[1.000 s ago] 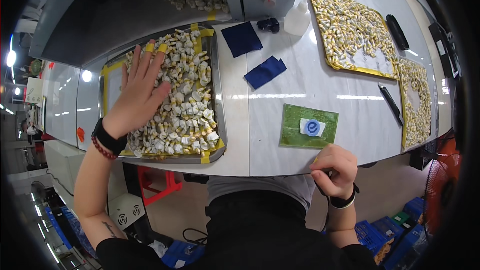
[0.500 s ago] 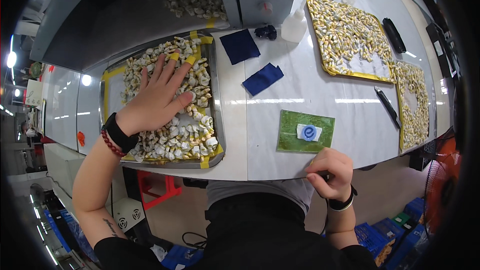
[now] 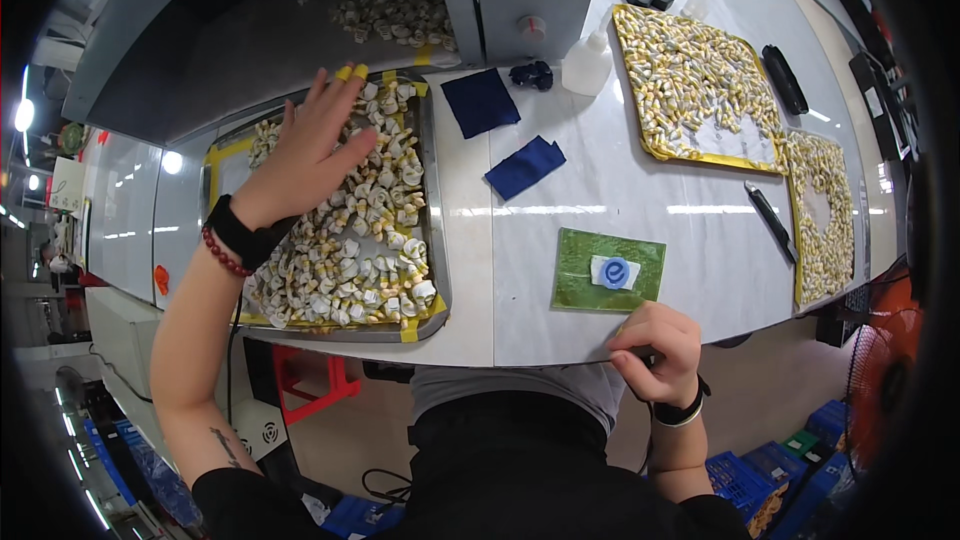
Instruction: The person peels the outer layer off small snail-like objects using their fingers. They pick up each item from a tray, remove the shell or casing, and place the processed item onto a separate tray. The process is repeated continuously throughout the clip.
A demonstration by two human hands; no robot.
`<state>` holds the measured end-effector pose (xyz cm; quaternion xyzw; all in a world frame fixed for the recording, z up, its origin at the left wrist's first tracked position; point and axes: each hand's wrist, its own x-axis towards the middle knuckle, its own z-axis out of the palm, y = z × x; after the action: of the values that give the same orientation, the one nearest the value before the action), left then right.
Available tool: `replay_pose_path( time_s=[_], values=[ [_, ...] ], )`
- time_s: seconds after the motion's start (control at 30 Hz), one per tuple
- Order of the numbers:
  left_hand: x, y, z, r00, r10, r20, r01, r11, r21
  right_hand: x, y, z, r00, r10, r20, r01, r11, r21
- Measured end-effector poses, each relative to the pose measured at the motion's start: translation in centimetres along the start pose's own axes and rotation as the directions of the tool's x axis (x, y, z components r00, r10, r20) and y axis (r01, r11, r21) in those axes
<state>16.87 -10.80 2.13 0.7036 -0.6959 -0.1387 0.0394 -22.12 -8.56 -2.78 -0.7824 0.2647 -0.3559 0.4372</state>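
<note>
My left hand (image 3: 308, 152) is open, palm down and fingers spread, over the upper part of a metal tray (image 3: 436, 240). Yellow wraps cover two of its fingertips. The tray holds many small white-and-yellow lumpy pieces (image 3: 345, 270), with yellow tape along its edges. My right hand (image 3: 658, 348) is curled closed at the table's front edge. Whether anything small is inside its fingers is hidden. Just beyond it lies a flat green pad (image 3: 580, 280), bearing a white patch with a round blue piece (image 3: 615, 273).
A grey machine (image 3: 530, 15) with a green light stands behind the tray, more pieces inside its opening. Two dark blue cloths (image 3: 480, 103), a white bottle (image 3: 587, 65) and a knife (image 3: 770, 220) lie rightward. Yellow-edged trays (image 3: 655, 153) of small pieces sit at far right.
My left hand has moved up and away over the tray, uncovering pieces near its middle. My right hand stays curled at the table edge.
</note>
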Motion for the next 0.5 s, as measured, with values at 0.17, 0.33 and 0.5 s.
replay_pose_path(
  time_s=[0.17, 0.33, 0.5],
  values=[
    [0.4, 0.0, 0.6, 0.981, 0.137, 0.137, -0.142, 0.990, 0.025, -0.1, 0.1, 0.0, 1.000, -0.002, -0.009, 0.002, 1.000, 0.005],
    [0.5, 0.7, 0.5, 0.990, 0.142, 0.015, -0.142, 0.989, 0.027, 0.0, 0.0, -0.1, 1.000, 0.000, -0.001, 0.000, 1.000, 0.006],
    [-0.6, 2.3, 0.8, 0.980, 0.128, 0.152, -0.162, 0.959, 0.232, 0.0, -0.1, -0.1, 1.000, 0.005, 0.009, -0.005, 1.000, 0.002]
  ],
)
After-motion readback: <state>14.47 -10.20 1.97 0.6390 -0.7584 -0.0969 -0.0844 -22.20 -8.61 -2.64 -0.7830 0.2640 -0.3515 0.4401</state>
